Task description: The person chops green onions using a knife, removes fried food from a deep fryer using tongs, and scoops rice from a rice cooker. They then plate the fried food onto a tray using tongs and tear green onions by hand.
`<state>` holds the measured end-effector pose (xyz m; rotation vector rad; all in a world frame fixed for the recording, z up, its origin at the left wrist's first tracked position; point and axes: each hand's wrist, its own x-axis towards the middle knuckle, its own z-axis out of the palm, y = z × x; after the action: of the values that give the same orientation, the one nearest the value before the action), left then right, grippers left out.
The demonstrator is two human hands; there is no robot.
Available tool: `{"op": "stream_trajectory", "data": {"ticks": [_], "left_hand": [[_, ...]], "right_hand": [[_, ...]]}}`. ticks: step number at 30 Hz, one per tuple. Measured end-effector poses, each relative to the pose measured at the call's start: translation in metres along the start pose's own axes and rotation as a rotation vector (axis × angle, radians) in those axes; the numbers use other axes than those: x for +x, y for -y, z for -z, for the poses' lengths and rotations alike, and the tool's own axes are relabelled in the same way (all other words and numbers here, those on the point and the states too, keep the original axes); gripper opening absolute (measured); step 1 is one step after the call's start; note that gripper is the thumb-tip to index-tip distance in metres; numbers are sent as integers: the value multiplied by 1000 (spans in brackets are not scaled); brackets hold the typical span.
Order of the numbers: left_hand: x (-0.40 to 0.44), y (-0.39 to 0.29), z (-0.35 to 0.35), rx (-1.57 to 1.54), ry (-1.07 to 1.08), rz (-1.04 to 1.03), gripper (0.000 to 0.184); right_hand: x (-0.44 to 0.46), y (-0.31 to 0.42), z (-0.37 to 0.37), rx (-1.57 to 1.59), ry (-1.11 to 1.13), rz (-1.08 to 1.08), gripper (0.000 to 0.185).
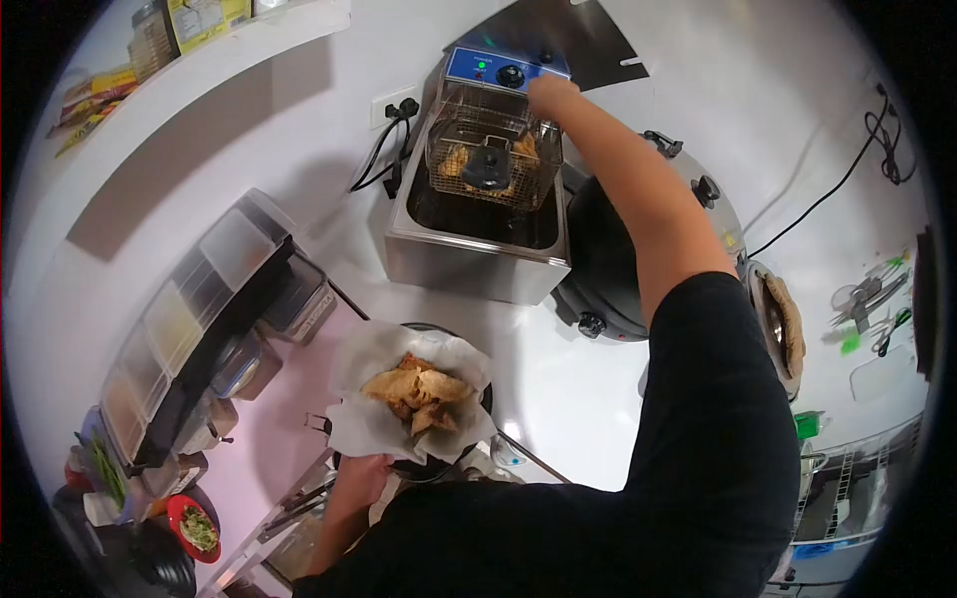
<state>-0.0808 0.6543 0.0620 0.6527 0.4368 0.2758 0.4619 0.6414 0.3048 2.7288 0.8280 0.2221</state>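
Observation:
A steel deep fryer [478, 267] stands at the top middle, its blue control panel [488, 70] showing a green light and a black knob [510, 76]. My right hand [551, 97] is closed against the panel's right end; its fingertips are hidden. The wire fry basket [543, 184] sits over the dark oil with fried pieces [454, 159] in it, a black handle part [486, 169] across it. Below, my left hand [364, 480] grips the near edge of a black bowl [485, 399] lined with white paper [354, 364]. Browned fried food [417, 387] lies piled on the paper.
Right of the fryer stands a black round cooker [603, 259]. Lidded ingredient bins [189, 309] run along the left. A red bowl [194, 528] holds shredded greens. A shelf [199, 90] carries packets. Scissors and tools [872, 299] hang at right. Power cords [384, 159] are plugged into the wall.

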Motion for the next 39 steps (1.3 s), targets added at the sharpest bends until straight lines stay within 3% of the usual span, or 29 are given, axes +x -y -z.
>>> {"op": "stream_trajectory", "data": {"ticks": [4,7,12,14,16,19,21,27,35,39], "left_hand": [[29,-2,-16,42,-101,151,46],[63,-5,-54,74,-58,163,40],[85,-5,-103,138,-6,98,39],[91,-2,-109,95,147,154,37],[91,-2,-117,121,155,169,38],[86,3,-127,166,186,192,46],[75,-1,-140,97,283,158,44],[63,-5,-149,189,274,125,56],[64,-9,-130,150,244,158,59],[63,-8,-111,128,147,178,58]], "right_hand": [[-15,-21,8,20,-132,-2,29],[-43,-39,26,67,-452,65,18],[-189,-70,97,91,-882,305,14],[-254,-68,111,368,-674,328,12],[-297,-56,104,482,-477,413,15],[-321,-37,69,442,-440,646,13],[-331,-29,64,464,-367,628,12],[-325,-15,73,467,-406,694,14],[-315,7,69,459,-231,749,6],[-266,-41,107,395,-533,283,12]]}}
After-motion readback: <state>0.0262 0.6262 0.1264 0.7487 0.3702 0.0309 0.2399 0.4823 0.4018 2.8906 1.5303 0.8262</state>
